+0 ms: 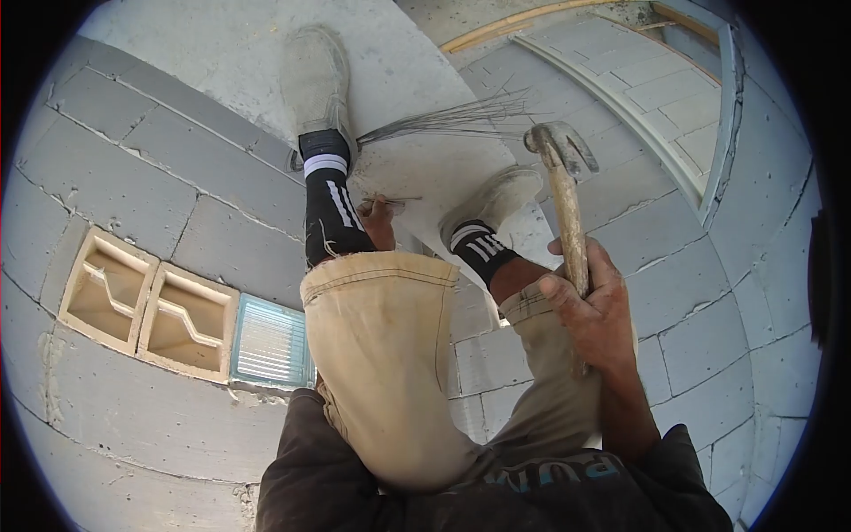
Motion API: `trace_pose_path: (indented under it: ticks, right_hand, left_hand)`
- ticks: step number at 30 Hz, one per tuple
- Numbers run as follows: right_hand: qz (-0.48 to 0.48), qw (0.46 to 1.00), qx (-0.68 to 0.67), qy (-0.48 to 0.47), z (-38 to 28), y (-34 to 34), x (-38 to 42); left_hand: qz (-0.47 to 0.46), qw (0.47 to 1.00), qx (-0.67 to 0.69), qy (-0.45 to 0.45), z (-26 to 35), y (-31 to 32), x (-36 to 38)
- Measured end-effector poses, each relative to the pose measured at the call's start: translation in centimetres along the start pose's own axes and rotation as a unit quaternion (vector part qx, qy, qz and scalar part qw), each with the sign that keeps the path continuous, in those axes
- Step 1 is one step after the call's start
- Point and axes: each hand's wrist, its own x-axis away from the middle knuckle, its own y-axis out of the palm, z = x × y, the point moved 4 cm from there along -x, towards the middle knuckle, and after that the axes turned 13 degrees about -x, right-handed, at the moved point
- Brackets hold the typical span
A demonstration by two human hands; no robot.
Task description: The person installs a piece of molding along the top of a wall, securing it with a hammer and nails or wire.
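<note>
My right hand (585,301) is wrapped round the wooden handle of a claw hammer (566,199), held up with its metal head at the top. My left hand (378,222) shows only in part below my raised knee, beside the black sock. Its fingers are closed on a thin, dark, nail-like piece (406,199), too small to make out fully. A bundle of thin wires (443,120) lies on the pale board just past that hand, close to my shoe.
My dusty shoes (316,80) rest on a pale, flat board (399,53). Grey block walls (97,399) rise on both sides. In the left wall sit two cream openwork blocks (191,324) and a glass block (270,341). A framed opening (656,106) is at the upper right.
</note>
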Motion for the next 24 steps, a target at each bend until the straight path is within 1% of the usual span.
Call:
trace_pose_path:
  ticks: [2, 4, 6, 7, 10, 13, 16, 19, 22, 24]
  right_hand:
    - [-0.005, 1.000, 0.009, 0.027, -0.1, -0.3, 0.1]
    - [-0.003, 1.000, 0.003, 0.030, 0.1, -0.7, 0.2]
    - [-0.004, 1.000, -0.001, 0.031, 0.4, -1.1, 0.3]
    - [-0.003, 1.000, -0.002, 0.029, 0.6, -1.3, 0.3]
    - [0.002, 1.000, -0.013, 0.024, 1.2, -1.9, 0.6]
    - [0.005, 1.000, -0.014, 0.022, 1.5, -2.4, 0.6]
    - [0.008, 1.000, -0.009, 0.015, 1.7, -2.8, 0.6]
    - [0.012, 1.000, -0.006, 0.005, 1.8, -2.9, 0.5]
    - [0.015, 1.000, 0.001, 0.008, 1.7, -3.1, 0.5]
    - [0.011, 1.000, 0.001, 0.003, 1.7, -3.0, 0.4]
  left_hand:
    - [0.007, 0.999, 0.017, -0.027, -0.3, 0.0, 0.1]
    - [0.035, 0.998, 0.016, -0.045, -0.1, 0.2, -0.1]
    - [0.032, 0.996, -0.003, -0.089, -0.3, -0.3, 1.3]
    - [0.029, 0.993, -0.011, -0.110, -0.3, 0.0, 2.2]
    - [-0.036, 0.982, -0.026, -0.183, -0.9, 1.8, 4.7]
    - [-0.029, 0.978, -0.052, -0.200, -1.0, 3.7, 4.2]
    - [-0.040, 0.971, -0.043, -0.234, -0.4, 5.1, 4.0]
    - [0.011, 0.977, -0.029, -0.212, 0.3, 6.5, 4.1]
    - [0.039, 0.986, -0.031, -0.157, 0.6, 7.4, 3.6]
    - [0.044, 0.989, -0.009, -0.140, 0.4, 7.4, 3.3]
